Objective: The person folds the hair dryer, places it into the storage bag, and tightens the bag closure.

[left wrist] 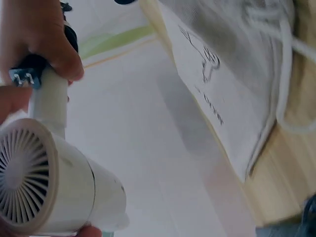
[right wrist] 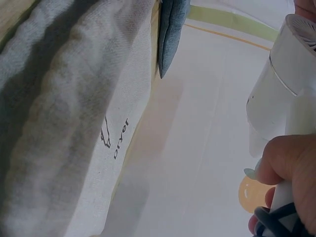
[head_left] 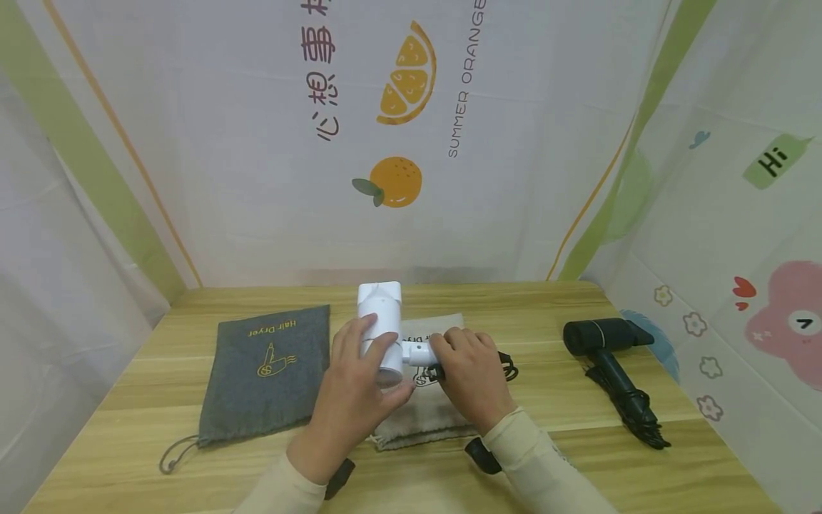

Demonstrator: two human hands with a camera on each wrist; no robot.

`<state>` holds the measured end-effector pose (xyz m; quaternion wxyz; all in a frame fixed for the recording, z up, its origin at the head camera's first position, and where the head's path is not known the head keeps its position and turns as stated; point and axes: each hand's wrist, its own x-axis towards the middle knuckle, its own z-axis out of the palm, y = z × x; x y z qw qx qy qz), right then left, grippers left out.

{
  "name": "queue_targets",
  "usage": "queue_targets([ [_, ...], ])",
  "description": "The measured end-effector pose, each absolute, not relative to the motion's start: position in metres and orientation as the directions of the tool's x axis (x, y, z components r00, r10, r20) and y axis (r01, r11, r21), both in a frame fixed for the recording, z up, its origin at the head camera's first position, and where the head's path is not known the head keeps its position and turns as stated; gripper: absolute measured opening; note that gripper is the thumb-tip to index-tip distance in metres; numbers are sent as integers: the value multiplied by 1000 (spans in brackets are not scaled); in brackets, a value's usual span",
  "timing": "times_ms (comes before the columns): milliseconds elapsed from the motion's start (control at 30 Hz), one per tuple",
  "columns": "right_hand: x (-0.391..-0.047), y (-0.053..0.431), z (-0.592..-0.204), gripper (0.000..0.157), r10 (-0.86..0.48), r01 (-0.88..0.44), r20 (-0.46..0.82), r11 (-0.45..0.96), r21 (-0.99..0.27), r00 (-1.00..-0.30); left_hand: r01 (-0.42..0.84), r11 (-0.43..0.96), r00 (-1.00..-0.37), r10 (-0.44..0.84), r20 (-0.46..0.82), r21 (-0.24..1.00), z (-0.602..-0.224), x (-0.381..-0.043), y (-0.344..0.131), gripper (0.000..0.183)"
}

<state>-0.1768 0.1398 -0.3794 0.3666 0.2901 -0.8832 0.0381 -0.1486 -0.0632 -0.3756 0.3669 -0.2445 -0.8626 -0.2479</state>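
Note:
A white hair dryer (head_left: pixel 380 307) is held above a light drawstring bag (head_left: pixel 443 414), its nozzle pointing away. My left hand (head_left: pixel 356 378) grips the round body near the vented rear, fingers over the top and thumb below. Around the white handle (head_left: pixel 417 353) my right hand (head_left: pixel 472 364) is curled, together with a black cord (head_left: pixel 507 365) wound there. The left wrist view shows the slatted rear grille (left wrist: pixel 22 177) and the plug (left wrist: pixel 24 78) lying along the handle. In the right wrist view, the right thumb (right wrist: pixel 281 160) presses against the handle.
To the left lies a dark grey drawstring bag (head_left: pixel 263 378) printed with a hair dryer. A black hair dryer (head_left: pixel 600 335) with a bundled cord lies at the right. Two small black pieces sit near the forearms, one (head_left: pixel 481 455) by the right sleeve. A printed curtain (head_left: pixel 276 214) stands behind the table.

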Motion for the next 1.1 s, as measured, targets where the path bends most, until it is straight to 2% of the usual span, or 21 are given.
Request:
queue_targets([
  [500, -176, 138, -379, 33, -485, -524, 674, 835, 167, -558, 578, 809, -564, 306, 767, 103, -376, -151, -61, 73],
  [800, -176, 137, -379, 33, -491, -531, 678, 830, 172, -547, 578, 812, -522, 289, 802, 84, -378, -151, -61, 59],
  [1100, -170, 140, -379, 53, -479, -491, 673, 849, 193, -563, 571, 814, -492, 234, 838, 108, -377, -153, -69, 57],
])
